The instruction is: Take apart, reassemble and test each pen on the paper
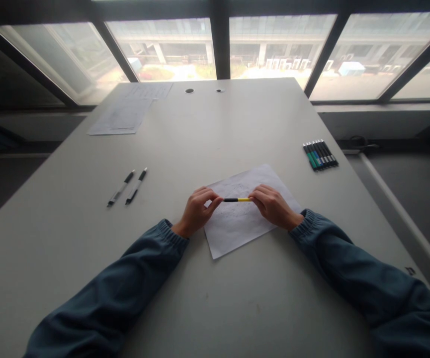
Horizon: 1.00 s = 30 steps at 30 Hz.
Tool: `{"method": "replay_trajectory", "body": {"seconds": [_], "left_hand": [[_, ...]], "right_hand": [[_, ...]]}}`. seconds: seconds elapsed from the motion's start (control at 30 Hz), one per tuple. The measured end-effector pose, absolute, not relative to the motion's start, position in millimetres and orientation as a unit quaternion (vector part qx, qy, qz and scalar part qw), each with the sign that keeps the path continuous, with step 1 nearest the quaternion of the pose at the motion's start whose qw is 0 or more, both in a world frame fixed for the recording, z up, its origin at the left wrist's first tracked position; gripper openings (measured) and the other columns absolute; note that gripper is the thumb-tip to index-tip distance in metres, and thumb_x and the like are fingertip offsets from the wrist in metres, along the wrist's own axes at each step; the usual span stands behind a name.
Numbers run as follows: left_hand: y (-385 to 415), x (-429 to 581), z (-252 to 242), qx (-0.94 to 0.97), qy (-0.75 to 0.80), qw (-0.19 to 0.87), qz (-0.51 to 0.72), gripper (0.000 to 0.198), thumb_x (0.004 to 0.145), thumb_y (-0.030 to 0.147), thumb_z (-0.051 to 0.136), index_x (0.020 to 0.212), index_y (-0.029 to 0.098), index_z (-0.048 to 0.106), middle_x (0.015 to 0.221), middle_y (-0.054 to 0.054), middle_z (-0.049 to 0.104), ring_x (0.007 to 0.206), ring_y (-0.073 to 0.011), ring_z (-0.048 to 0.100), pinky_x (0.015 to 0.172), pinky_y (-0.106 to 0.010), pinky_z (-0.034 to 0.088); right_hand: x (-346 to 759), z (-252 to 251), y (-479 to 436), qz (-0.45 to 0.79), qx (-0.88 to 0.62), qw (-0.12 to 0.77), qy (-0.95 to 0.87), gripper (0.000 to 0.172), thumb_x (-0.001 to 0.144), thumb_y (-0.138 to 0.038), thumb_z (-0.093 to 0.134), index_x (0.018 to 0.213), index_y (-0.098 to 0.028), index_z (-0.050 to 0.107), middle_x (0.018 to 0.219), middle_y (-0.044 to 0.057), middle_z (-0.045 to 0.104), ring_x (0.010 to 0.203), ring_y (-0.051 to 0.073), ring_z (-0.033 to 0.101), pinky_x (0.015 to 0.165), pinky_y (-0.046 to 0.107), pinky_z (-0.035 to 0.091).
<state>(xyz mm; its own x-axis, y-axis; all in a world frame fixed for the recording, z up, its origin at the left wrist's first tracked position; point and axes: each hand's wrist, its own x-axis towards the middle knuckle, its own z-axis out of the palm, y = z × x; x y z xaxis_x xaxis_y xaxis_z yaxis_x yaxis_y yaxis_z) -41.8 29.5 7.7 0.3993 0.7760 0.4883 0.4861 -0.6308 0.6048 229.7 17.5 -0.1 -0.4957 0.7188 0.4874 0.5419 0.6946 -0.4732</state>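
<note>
A yellow and black pen lies level between my two hands, above a sheet of paper with faint scribbles on it. My left hand pinches the black end between thumb and fingers. On the yellow end, my right hand is closed in the same way. Both tips of the pen are hidden by the fingers. Left of my hands, two black and clear pens rest side by side on the white table.
Toward the right edge lies a row of several pens with green, blue and black barrels. Printed sheets cover the far left corner. Two round holes sit near the far edge, before the windows.
</note>
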Motion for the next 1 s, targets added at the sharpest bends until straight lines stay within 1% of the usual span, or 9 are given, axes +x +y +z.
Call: {"method": "replay_trajectory", "body": {"seconds": [0.27, 0.4, 0.53, 0.6, 0.67, 0.73, 0.8, 0.87, 1.0], "left_hand": [[28.0, -40.5, 8.8, 0.812, 0.375, 0.179, 0.41, 0.014, 0.093, 0.033, 0.069, 0.09, 0.02, 0.067, 0.085, -0.005, 0.07, 0.08, -0.0173, 0.063, 0.075, -0.033, 0.052], [28.3, -40.3, 7.0, 0.812, 0.372, 0.173, 0.414, 0.011, 0.092, 0.031, 0.07, 0.093, 0.02, 0.068, 0.088, -0.004, 0.071, 0.082, -0.0169, 0.064, 0.073, -0.031, 0.052], [29.3, -41.7, 5.0, 0.808, 0.383, 0.177, 0.412, 0.022, 0.089, 0.037, 0.074, 0.103, 0.021, 0.068, 0.091, -0.005, 0.071, 0.083, -0.0176, 0.063, 0.067, -0.029, 0.05], [29.6, -42.7, 4.7, 0.805, 0.394, 0.179, 0.405, 0.025, 0.089, 0.039, 0.073, 0.105, 0.021, 0.068, 0.092, -0.005, 0.071, 0.085, -0.0184, 0.062, 0.068, -0.03, 0.049], [29.9, -43.5, 4.9, 0.807, 0.401, 0.181, 0.393, 0.018, 0.095, 0.037, 0.065, 0.097, 0.02, 0.069, 0.088, -0.005, 0.07, 0.084, -0.0186, 0.06, 0.072, -0.031, 0.048], [30.0, -44.0, 5.1, 0.812, 0.398, 0.192, 0.382, 0.026, 0.1, 0.034, 0.056, 0.084, 0.019, 0.068, 0.079, -0.004, 0.069, 0.08, -0.0179, 0.059, 0.075, -0.032, 0.047], [30.1, -44.1, 5.3, 0.815, 0.387, 0.206, 0.378, 0.034, 0.102, 0.033, 0.053, 0.074, 0.018, 0.067, 0.072, -0.003, 0.067, 0.075, -0.017, 0.058, 0.075, -0.032, 0.047], [30.1, -44.0, 5.5, 0.817, 0.379, 0.214, 0.378, 0.035, 0.101, 0.033, 0.056, 0.07, 0.018, 0.066, 0.068, -0.002, 0.066, 0.073, -0.0163, 0.058, 0.074, -0.031, 0.046], [30.1, -43.4, 5.9, 0.819, 0.371, 0.205, 0.387, 0.031, 0.098, 0.033, 0.06, 0.072, 0.018, 0.067, 0.067, -0.001, 0.065, 0.071, -0.0161, 0.058, 0.073, -0.03, 0.047]], "right_hand": [[231.5, -0.9, 17.8, 0.129, -0.369, 0.341, -0.855, 0.024, 0.106, -0.025, 0.043, 0.092, -0.02, 0.062, 0.089, 0.009, 0.066, 0.084, 0.022, 0.056, 0.078, 0.037, 0.047], [231.4, -1.1, 18.2, 0.127, -0.373, 0.34, -0.854, 0.024, 0.105, -0.025, 0.043, 0.092, -0.02, 0.062, 0.089, 0.009, 0.066, 0.085, 0.023, 0.057, 0.078, 0.037, 0.047], [231.5, -1.3, 18.5, 0.111, -0.383, 0.335, -0.853, 0.025, 0.105, -0.026, 0.043, 0.09, -0.02, 0.062, 0.088, 0.009, 0.066, 0.084, 0.023, 0.056, 0.078, 0.038, 0.046], [231.4, -0.9, 18.4, 0.107, -0.385, 0.335, -0.853, 0.025, 0.105, -0.025, 0.043, 0.091, -0.02, 0.063, 0.088, 0.009, 0.066, 0.084, 0.023, 0.056, 0.078, 0.037, 0.046], [231.1, -0.2, 18.1, 0.106, -0.382, 0.335, -0.855, 0.023, 0.105, -0.025, 0.044, 0.092, -0.019, 0.062, 0.089, 0.009, 0.066, 0.084, 0.023, 0.056, 0.078, 0.037, 0.046], [230.7, 0.5, 17.8, 0.101, -0.377, 0.334, -0.858, 0.022, 0.105, -0.024, 0.044, 0.092, -0.019, 0.062, 0.088, 0.009, 0.066, 0.084, 0.023, 0.056, 0.078, 0.037, 0.046], [230.4, 1.0, 17.5, 0.094, -0.372, 0.332, -0.862, 0.022, 0.105, -0.024, 0.045, 0.092, -0.019, 0.062, 0.088, 0.009, 0.066, 0.083, 0.022, 0.056, 0.077, 0.036, 0.046], [230.3, 1.2, 17.4, 0.087, -0.369, 0.329, -0.865, 0.021, 0.105, -0.024, 0.045, 0.092, -0.019, 0.062, 0.087, 0.009, 0.065, 0.083, 0.022, 0.055, 0.077, 0.036, 0.045], [230.4, 1.0, 17.5, 0.084, -0.366, 0.326, -0.868, 0.021, 0.105, -0.024, 0.045, 0.092, -0.019, 0.062, 0.088, 0.009, 0.065, 0.083, 0.022, 0.055, 0.077, 0.036, 0.045]]}}
